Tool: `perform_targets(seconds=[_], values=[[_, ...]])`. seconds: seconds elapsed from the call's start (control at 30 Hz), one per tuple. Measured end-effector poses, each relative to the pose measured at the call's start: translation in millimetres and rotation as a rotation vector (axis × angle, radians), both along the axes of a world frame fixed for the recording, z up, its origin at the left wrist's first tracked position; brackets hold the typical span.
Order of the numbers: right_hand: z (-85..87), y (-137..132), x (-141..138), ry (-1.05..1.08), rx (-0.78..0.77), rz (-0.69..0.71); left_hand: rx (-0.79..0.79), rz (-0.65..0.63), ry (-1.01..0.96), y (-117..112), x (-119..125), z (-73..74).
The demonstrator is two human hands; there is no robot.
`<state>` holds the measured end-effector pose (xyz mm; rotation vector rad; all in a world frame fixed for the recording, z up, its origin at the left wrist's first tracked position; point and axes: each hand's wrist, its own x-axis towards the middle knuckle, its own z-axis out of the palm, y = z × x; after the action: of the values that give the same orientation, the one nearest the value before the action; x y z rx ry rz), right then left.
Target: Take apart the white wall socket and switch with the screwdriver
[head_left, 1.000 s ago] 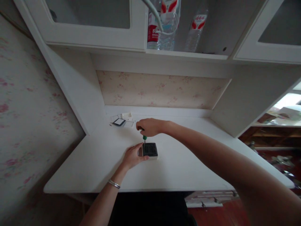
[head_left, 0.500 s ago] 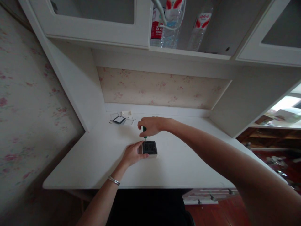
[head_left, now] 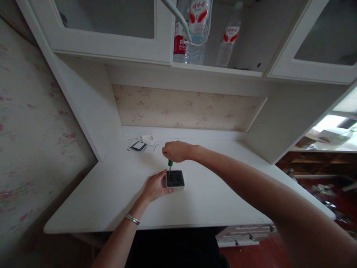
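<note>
A small square box [head_left: 175,178] with a black top and whitish sides rests on the white desk. My left hand [head_left: 155,186] grips it from the left, thumb along the near side and fingers at the far left corner. Above the box, my right hand [head_left: 176,151] is closed around the green handle of a screwdriver [head_left: 170,163]. The screwdriver stands upright, its metal shaft reaching down to the left part of the black top. Whether the tip sits in a screw is too small to tell.
Behind my hands lie a dark frame with a white panel [head_left: 138,146] and small white pieces [head_left: 148,139] on the desk [head_left: 92,201]. Overhead, an open cabinet holds plastic bottles [head_left: 229,41], with a white cable [head_left: 180,16] hanging in front. A floral wall [head_left: 41,141] borders the left.
The view has shifted slightly. My right hand's fingers have closed more tightly over the top of the screwdriver handle. The box and my left hand keep their positions on the desk.
</note>
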<state>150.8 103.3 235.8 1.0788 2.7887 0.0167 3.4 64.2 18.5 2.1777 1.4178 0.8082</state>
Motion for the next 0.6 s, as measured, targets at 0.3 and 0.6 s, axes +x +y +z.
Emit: perform_targets(seconds=[0.3, 0.6], values=[[-0.5, -3.6, -1.2, 0.006, 0.056, -0.081, 0.01, 0.016, 0.046, 4.2, -1.7, -7.1], [0.4, -1.2, -0.9, -0.005, -0.002, -0.078, -0.018, 0.028, 0.048, 1.8, -0.6, -0.6]])
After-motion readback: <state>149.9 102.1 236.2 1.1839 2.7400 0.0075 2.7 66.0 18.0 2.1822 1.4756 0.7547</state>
